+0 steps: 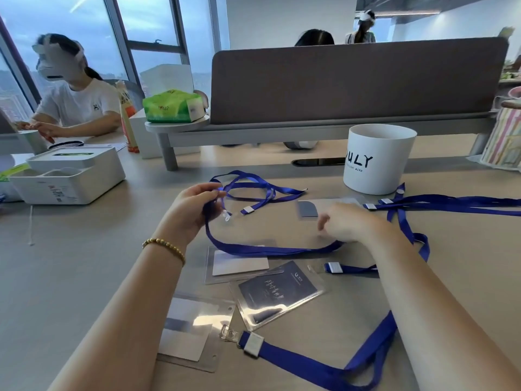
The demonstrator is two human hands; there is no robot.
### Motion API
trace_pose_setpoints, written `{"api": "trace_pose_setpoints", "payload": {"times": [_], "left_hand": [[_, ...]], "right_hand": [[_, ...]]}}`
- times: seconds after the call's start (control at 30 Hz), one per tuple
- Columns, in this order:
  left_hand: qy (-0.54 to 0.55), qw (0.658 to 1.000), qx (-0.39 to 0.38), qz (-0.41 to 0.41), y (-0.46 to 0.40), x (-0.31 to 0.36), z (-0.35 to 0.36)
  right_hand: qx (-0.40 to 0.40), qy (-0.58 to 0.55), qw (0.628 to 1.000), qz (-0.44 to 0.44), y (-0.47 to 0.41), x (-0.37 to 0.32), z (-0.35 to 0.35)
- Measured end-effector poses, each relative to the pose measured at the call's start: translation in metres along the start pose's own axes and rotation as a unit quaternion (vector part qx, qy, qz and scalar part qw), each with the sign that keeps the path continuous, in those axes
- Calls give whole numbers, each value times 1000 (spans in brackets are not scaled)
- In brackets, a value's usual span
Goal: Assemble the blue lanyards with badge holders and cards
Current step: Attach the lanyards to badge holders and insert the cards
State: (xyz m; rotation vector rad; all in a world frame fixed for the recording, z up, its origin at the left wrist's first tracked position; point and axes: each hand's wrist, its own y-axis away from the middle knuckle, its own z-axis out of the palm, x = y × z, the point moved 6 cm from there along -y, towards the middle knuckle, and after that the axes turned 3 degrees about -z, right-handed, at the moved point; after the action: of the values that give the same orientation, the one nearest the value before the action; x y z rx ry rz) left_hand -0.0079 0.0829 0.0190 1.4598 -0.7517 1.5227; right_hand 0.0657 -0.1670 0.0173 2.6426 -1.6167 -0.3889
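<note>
My left hand [194,207] pinches a blue lanyard [253,249] near its clear clip [227,215], lifted off the desk. The ribbon loops down and right to my right hand [346,224], which grips its other part, blurred. Below lie three clear badge holders: one with a white card [239,263], one with a dark card [277,292], and one [194,328] at the front by the clip [227,333] of another blue lanyard [338,368]. A grey card [308,209] lies beyond my right hand. More lanyards [451,204] lie to the right.
A white cup [377,159] marked JULY stands at the back right. A white box [67,176] sits at the left. A green tissue pack [172,107] rests on a shelf before the grey divider [352,80]. A person sits at the far left.
</note>
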Motion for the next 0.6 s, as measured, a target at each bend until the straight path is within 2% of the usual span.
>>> {"api": "trace_pose_setpoints", "payload": {"times": [0.1, 0.2, 0.27, 0.33, 0.4, 0.47, 0.53, 0.6], "left_hand": [[-12, 997, -60, 42, 10, 9, 18], [-17, 995, -72, 73, 16, 13, 23], [13, 992, -88, 87, 16, 15, 24], [15, 990, -91, 107, 16, 17, 23], [-62, 984, -73, 153, 14, 19, 22], [-157, 966, -29, 205, 11, 19, 21], [-246, 935, 32, 252, 6, 19, 19], [-347, 883, 101, 299, 4, 21, 16]], "right_hand": [[15, -145, 983, -112, 1, -35, 3], [-21, -264, 948, -176, 3, -70, 21], [-44, -296, 936, -188, 0, -87, 35], [-46, -265, 942, -201, -5, -96, 44], [-23, -219, 950, -222, -8, -100, 46], [10, -228, 944, -240, -7, -98, 39], [20, -290, 927, -238, -4, -88, 28], [-30, -403, 890, -212, 1, -71, 19]]}}
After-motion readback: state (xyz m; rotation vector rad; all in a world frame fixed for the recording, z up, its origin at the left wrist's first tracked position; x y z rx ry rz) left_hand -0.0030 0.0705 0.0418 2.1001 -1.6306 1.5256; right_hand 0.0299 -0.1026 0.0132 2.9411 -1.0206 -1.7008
